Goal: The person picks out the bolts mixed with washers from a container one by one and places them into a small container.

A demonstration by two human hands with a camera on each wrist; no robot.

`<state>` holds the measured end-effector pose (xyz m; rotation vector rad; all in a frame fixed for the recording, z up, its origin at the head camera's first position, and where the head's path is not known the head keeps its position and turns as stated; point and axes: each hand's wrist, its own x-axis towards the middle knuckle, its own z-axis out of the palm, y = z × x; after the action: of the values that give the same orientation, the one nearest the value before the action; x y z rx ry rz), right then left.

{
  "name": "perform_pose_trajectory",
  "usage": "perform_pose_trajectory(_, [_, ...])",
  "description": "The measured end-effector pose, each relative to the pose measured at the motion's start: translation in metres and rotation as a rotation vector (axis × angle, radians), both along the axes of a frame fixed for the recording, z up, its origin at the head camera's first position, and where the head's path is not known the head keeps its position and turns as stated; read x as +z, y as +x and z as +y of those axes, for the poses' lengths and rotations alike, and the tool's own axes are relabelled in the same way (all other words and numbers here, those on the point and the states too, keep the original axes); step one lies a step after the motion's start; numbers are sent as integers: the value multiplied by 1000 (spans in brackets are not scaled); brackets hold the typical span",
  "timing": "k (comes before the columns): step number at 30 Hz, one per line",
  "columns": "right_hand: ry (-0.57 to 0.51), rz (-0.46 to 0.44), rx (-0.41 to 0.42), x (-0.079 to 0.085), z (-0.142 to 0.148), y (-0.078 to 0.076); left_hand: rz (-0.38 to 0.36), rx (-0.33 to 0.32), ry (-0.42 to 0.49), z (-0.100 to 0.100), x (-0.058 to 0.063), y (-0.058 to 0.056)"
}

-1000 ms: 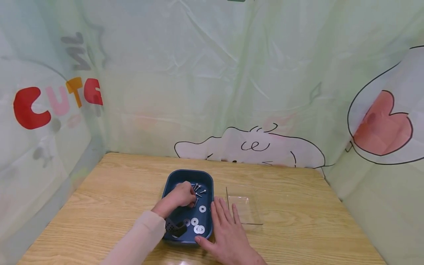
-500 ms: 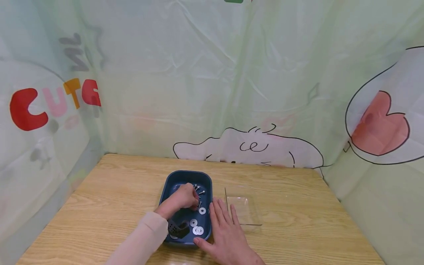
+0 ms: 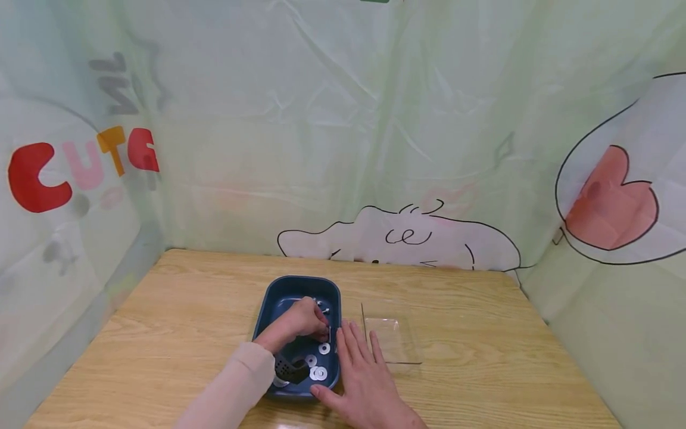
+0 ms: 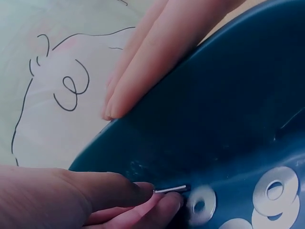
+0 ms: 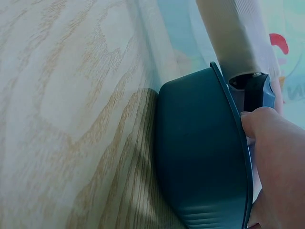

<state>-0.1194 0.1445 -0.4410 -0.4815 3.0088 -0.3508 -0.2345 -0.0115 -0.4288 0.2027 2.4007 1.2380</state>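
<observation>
Head view, left hand (image 3: 304, 319): you pinch a screw (image 4: 169, 189) inside the tray (image 3: 297, 287).
Right hand (image 3: 365, 378): your straight fingers touch the tray's rim.

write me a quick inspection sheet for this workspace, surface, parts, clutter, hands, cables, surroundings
surface: wood-grain table, no damage visible
job's things: dark blue tray holding small screws and flat washers, some overlapping; exact counts hidden by the hand
clutter: clear plastic piece on the table, right of the tray
left hand: inside the tray, pinching a thin metal pin, probably a screw; black wristband on that wrist
right hand: against the tray's right side, fingers straight, thumb at the rim
cables: nothing seen
surroundings: pale green printed sheet behind the table and along both sides
</observation>
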Motion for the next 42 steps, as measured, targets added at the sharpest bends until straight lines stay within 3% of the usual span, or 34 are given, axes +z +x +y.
perform_pose_trajectory(20, [-9, -5, -9, -1, -1, 0, -1, 61, 85, 7, -3, 3])
perform_pose_trajectory(30, [-26, -28, -22, -1, -2, 0, -32, 54, 120, 3, -6, 0])
perform_pose_trajectory(42, [-54, 9, -18, 2, 3, 3, -68, 33, 231, -6, 3, 0])
